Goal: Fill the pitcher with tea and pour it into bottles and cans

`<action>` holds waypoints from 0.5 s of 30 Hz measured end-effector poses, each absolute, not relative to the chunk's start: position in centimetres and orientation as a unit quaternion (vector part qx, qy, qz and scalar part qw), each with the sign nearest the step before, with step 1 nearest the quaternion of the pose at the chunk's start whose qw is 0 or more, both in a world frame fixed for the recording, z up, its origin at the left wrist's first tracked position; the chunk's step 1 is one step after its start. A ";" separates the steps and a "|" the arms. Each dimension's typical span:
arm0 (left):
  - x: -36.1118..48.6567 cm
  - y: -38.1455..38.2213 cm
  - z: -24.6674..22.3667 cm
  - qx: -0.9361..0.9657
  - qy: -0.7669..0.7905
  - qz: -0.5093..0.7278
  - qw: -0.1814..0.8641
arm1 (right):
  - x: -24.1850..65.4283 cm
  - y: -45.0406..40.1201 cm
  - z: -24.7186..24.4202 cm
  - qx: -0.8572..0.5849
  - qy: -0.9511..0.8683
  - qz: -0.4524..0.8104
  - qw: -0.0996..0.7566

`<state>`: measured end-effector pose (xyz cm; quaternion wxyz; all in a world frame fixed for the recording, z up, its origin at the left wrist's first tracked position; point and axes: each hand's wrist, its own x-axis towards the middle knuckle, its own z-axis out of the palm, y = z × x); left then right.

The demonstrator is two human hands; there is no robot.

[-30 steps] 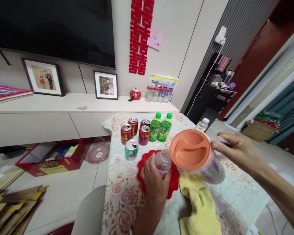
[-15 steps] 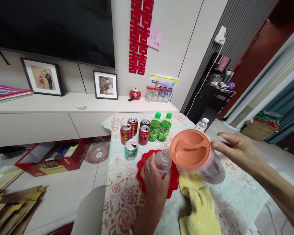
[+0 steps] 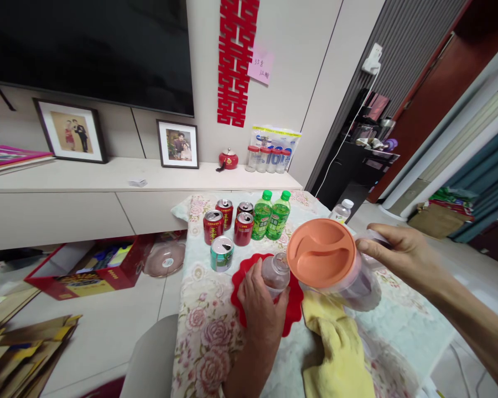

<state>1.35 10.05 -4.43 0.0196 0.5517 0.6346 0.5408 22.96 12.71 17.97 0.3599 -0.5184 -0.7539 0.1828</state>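
Observation:
My left hand [image 3: 262, 296] is wrapped round a clear, open-mouthed bottle [image 3: 276, 271], held over a red scalloped tray [image 3: 292, 309]. To its right, a see-through pitcher [image 3: 359, 287] with an orange lid [image 3: 321, 253] is tilted toward the bottle's mouth. My right hand [image 3: 392, 251] grips the pitcher by its handle. Dark liquid shows inside the pitcher. Whether any liquid is flowing, I cannot tell. A crumpled yellow towel [image 3: 336, 348] lies beneath the pitcher, on the flowered tablecloth.
Behind the tray stand several red cans [image 3: 213, 225], a teal can [image 3: 222, 253] and two green bottles [image 3: 262, 215]. A white-capped bottle [image 3: 342, 210] is at the back right. Glass jars [image 3: 262, 160] line the white cabinet ledge. A grey chair [image 3: 151, 359] touches the left side.
Both hands, the bottle and the tilted pitcher stay almost exactly where they were. The whole view has shifted only very slightly.

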 end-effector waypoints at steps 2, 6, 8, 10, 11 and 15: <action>1.3 10.1 -4.4 0.552 0.635 0.541 0.021 | 23.1 12.7 17.8 -0.517 -0.752 0.184 0.365; 1.3 10.0 -4.5 0.554 0.632 0.541 0.020 | 23.0 12.7 17.9 -0.511 -0.754 0.180 0.371; 1.3 10.0 -4.5 0.553 0.633 0.542 0.021 | 22.7 12.8 18.2 -0.510 -0.758 0.178 0.366; 1.3 10.1 -4.5 0.551 0.634 0.542 0.024 | 22.4 12.7 18.6 -0.510 -0.763 0.179 0.356; 1.3 10.1 -4.5 0.550 0.635 0.542 0.024 | 22.3 12.7 18.8 -0.509 -0.765 0.179 0.352; 1.4 10.0 -4.5 0.550 0.641 0.535 0.023 | 22.1 12.6 19.1 -0.506 -0.769 0.174 0.350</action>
